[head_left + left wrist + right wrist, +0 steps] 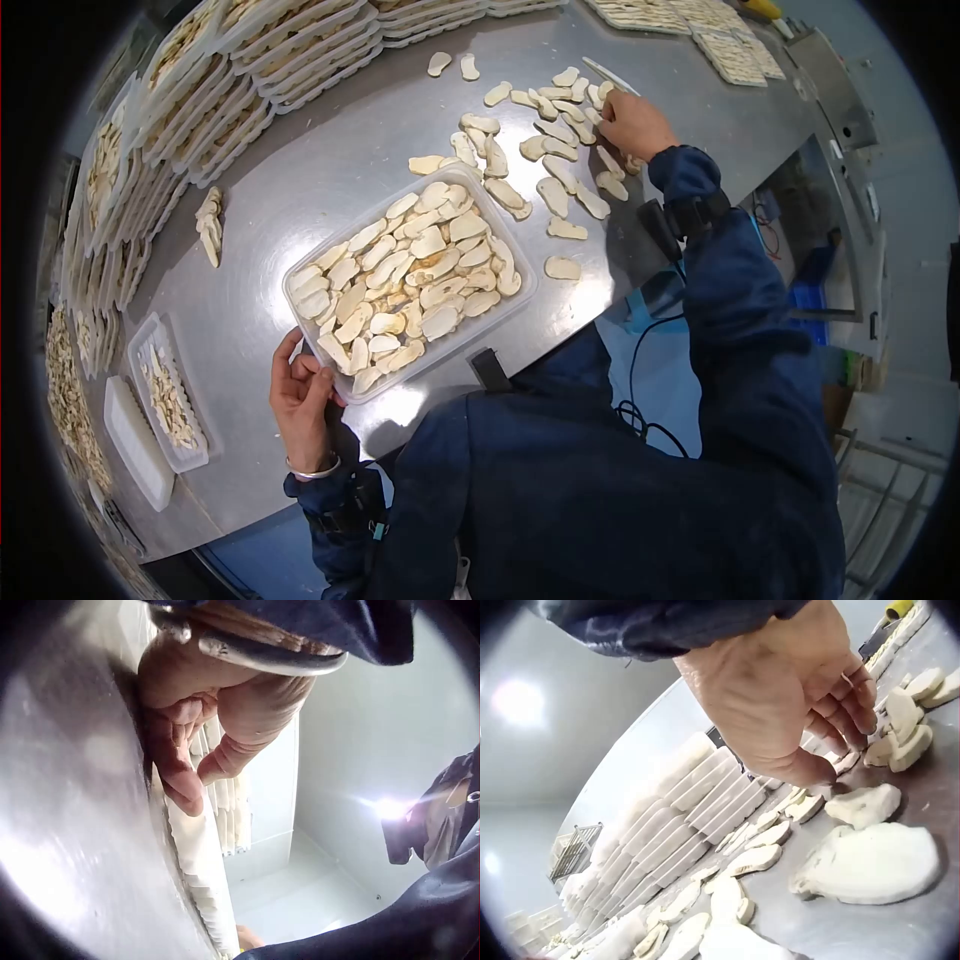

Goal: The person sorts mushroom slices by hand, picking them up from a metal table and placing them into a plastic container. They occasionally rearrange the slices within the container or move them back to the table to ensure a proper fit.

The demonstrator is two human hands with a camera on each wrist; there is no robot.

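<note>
A clear plastic tray (519, 288) full of pale mushroom slices (428, 242) sits near the table's front edge. My left hand (303, 405) grips its near left corner; in the left wrist view the thumb and a finger (184, 789) close on the tray's edge. At the far right, my right hand (637, 124) reaches down among loose mushroom slices (555, 195). Its bent fingers and thumb (810, 769) stand apart, right at a small slice (846, 763) on the tabletop. Larger slices (870, 864) lie close by in the right wrist view.
Tall stacks of filled trays (300, 55) line the back left. A smaller tray (205, 455) of pieces and a white lid-like tray (135, 440) lie at left. One branched mushroom piece (209, 226) lies alone. A knife-like strip (610, 76) and more filled trays (730, 58) are at the back.
</note>
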